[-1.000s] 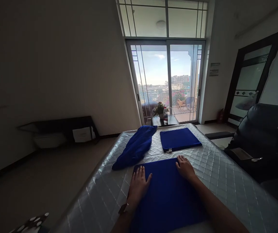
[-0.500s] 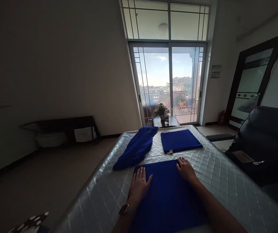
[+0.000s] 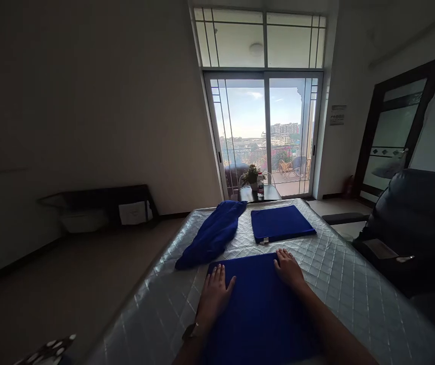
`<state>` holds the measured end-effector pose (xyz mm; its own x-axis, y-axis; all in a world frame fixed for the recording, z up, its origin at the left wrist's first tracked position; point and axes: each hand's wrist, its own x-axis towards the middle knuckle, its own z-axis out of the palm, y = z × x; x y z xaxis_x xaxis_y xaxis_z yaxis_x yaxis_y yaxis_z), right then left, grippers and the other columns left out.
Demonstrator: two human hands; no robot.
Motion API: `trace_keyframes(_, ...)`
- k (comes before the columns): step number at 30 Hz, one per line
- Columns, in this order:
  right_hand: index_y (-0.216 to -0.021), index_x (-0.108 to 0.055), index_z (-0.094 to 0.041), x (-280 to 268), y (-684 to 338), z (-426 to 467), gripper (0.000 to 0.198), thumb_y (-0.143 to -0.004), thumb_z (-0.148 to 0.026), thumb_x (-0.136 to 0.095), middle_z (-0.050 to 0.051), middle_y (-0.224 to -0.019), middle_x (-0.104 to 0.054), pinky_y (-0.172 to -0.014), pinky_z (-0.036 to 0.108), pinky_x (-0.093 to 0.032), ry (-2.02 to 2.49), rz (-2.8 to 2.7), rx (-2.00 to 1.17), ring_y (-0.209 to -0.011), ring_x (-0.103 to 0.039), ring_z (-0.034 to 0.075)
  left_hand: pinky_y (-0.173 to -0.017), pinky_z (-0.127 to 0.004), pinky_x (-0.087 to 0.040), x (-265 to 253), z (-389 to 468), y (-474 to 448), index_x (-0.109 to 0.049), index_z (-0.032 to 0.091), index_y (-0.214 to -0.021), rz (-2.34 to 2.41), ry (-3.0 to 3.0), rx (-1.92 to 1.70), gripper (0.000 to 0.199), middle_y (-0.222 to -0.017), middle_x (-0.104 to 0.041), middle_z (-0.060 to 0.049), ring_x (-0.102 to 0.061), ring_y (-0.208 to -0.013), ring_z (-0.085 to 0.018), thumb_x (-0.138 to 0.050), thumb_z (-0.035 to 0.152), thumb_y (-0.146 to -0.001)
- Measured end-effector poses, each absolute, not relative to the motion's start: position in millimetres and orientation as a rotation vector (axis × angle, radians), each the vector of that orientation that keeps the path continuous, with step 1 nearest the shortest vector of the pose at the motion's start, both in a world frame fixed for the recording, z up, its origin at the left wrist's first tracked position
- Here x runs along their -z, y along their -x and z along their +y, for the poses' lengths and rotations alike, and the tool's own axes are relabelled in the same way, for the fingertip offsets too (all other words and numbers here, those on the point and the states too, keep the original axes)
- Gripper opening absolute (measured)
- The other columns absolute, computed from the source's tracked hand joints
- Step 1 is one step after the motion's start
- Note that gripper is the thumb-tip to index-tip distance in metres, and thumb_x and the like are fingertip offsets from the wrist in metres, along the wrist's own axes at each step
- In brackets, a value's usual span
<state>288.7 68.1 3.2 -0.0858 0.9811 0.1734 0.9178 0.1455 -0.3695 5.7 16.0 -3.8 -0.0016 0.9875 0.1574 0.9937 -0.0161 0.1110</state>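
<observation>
A flat blue cloth (image 3: 257, 309), laid out in a rectangle, lies on the quilted silver-grey cover right in front of me. My left hand (image 3: 216, 293) rests flat on its far left corner, fingers stretched out. On the far right corner lies my right hand (image 3: 289, 268), also flat with the fingers extended. Just beyond is a second blue cloth (image 3: 281, 223), neatly folded into a rectangle with a small white tag on its near edge. To its left sits a crumpled blue cloth (image 3: 213, 234) in a loose, slanting heap.
The quilted surface (image 3: 354, 284) carries all the cloths. Past its far edge stands a small dark table (image 3: 245, 193) with a potted plant (image 3: 252, 175) and a bottle (image 3: 260, 185). A black armchair (image 3: 422, 223) is at the right. Low dark furniture (image 3: 103, 195) stands along the left wall.
The view has tilted up slightly, so the scene sits a little lower. Both hands stay flat at the same corners of the near blue cloth; the cloths look unchanged.
</observation>
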Motion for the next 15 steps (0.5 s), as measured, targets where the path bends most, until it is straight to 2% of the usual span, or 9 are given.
trace_keyframes(8, -0.152, -0.042, -0.012, -2.3, -290.5, 66.4, 0.060, -0.098, -0.037, -0.033, 0.011, -0.161, -0.043, -0.125, 0.038, -0.020, 1.797, -2.046, -0.213, -0.152, -0.031, 0.022, -0.123, -0.050, -0.032, 12.3, 21.5, -3.9, -0.036, 0.001, -0.152, -2.157, 2.175, 0.313, 0.082, -0.161, -0.040, -0.021, -0.037, -0.151, -0.033, -0.025, 0.061, -0.098)
trace_keyframes(15, -0.151, -0.043, -0.011, -4.3, -286.6, 63.0, 0.059, -0.097, -0.034, -0.033, 0.013, -0.159, -0.045, -0.125, 0.042, -0.022, 1.772, -2.020, -0.184, -0.151, -0.033, 0.023, -0.126, -0.049, -0.028, 14.6, 20.7, -2.1, -0.036, 0.001, -0.153, -2.165, 2.200, 0.342, 0.083, -0.162, -0.037, -0.022, -0.034, -0.152, -0.033, -0.024, 0.061, -0.096)
